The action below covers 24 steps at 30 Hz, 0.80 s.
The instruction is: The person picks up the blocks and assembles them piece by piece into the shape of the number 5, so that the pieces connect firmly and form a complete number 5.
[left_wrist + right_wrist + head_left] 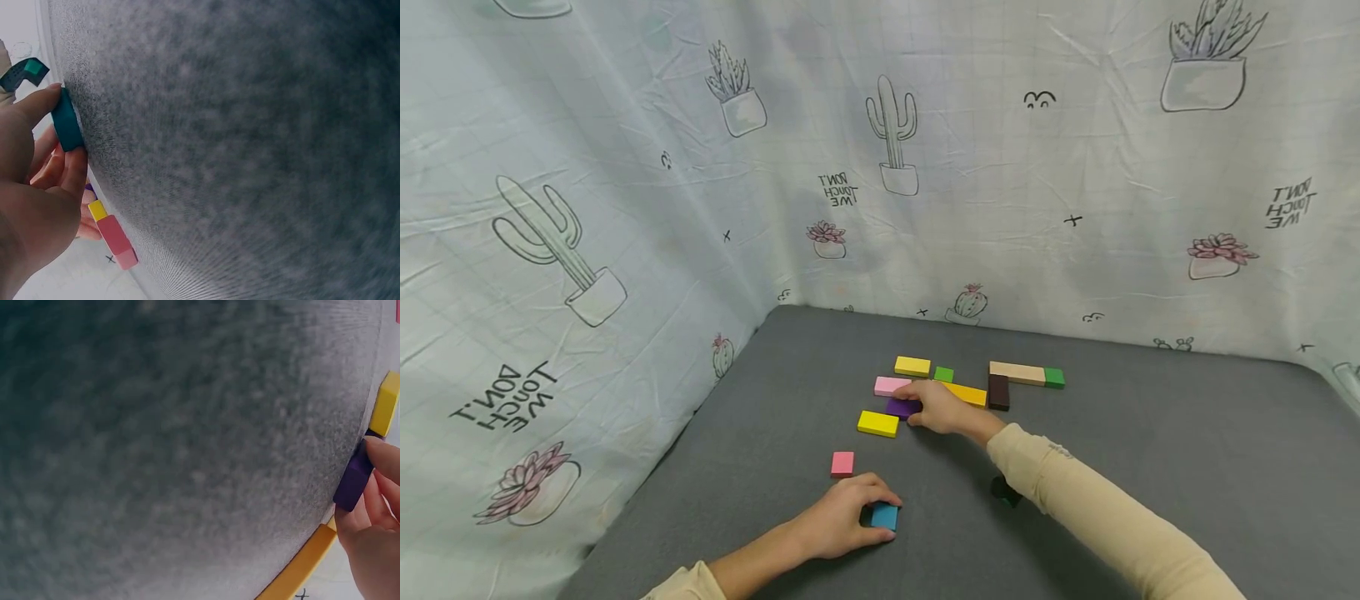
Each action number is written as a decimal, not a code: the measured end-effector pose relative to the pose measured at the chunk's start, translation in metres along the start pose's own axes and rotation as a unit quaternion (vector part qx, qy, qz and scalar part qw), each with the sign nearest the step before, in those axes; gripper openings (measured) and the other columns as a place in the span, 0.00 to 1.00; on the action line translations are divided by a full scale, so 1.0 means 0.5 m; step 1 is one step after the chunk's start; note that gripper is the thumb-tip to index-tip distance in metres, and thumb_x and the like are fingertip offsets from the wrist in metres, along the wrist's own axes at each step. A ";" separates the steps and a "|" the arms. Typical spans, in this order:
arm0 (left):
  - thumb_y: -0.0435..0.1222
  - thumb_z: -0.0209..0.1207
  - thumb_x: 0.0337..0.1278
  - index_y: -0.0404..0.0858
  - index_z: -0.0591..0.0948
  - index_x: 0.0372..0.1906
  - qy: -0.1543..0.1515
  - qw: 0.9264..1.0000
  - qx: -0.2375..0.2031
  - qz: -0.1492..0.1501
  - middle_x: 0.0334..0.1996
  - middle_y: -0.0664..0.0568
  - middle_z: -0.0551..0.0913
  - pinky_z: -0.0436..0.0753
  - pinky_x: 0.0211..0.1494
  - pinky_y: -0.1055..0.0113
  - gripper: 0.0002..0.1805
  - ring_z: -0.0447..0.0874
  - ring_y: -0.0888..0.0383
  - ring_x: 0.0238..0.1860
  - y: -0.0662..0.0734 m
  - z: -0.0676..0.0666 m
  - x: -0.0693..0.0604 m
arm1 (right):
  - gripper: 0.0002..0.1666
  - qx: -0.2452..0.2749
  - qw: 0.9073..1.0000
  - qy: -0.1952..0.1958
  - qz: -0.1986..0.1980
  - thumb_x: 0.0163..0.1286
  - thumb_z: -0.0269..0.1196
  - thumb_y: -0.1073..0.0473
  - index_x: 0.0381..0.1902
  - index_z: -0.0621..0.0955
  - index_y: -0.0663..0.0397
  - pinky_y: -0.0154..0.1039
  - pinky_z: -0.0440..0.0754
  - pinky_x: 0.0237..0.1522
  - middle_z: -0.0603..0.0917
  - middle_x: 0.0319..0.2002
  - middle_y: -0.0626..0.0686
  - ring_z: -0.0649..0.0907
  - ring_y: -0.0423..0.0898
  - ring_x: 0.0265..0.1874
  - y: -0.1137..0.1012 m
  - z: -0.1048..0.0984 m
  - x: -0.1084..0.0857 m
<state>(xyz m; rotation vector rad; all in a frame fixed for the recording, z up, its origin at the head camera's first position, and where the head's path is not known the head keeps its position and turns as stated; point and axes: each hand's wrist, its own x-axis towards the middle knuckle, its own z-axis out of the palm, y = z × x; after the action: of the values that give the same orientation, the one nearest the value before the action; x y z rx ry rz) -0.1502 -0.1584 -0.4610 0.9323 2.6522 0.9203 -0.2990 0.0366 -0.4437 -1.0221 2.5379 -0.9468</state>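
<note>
At the front of the table, my left hand [838, 518] grips a small blue block [884, 517] between thumb and fingers. The left wrist view shows the same block [67, 122] as teal, with the thumb at one end and fingertips at the other. Farther back, my right hand [942, 407] pinches a purple block [901, 408], partly covered by the fingers. In the right wrist view, the thumb and a finger of the right hand [375, 540] hold opposite ends of the purple block [354, 478]. A pink block [889, 386] and a yellow block [877, 423] lie close by.
An orange block [964, 394], a dark brown block [998, 392], a beige block [1017, 373] and a green block [1055, 378] lie right of the right hand. Behind it are another yellow block [912, 367] and a small green one [943, 375]. A square pink block [842, 464] lies beyond the left hand.
</note>
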 end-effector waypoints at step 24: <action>0.43 0.67 0.55 0.43 0.83 0.48 0.001 1.000 -0.007 -0.003 0.42 0.62 0.76 0.76 0.47 0.73 0.16 0.73 0.69 0.43 0.000 0.000 0.002 | 0.27 0.018 0.997 0.070 0.039 0.67 0.61 0.69 0.63 0.68 0.64 0.50 0.73 0.54 0.74 0.56 0.63 0.75 0.56 0.51 -0.017 -0.028 0.000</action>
<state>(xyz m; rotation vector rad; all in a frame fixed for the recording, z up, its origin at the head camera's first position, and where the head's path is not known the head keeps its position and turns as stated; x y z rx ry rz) -0.1509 -0.1580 -0.4609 0.9192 2.6452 0.9376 -0.3006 0.0386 -0.4277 -0.8680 2.6411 -1.0737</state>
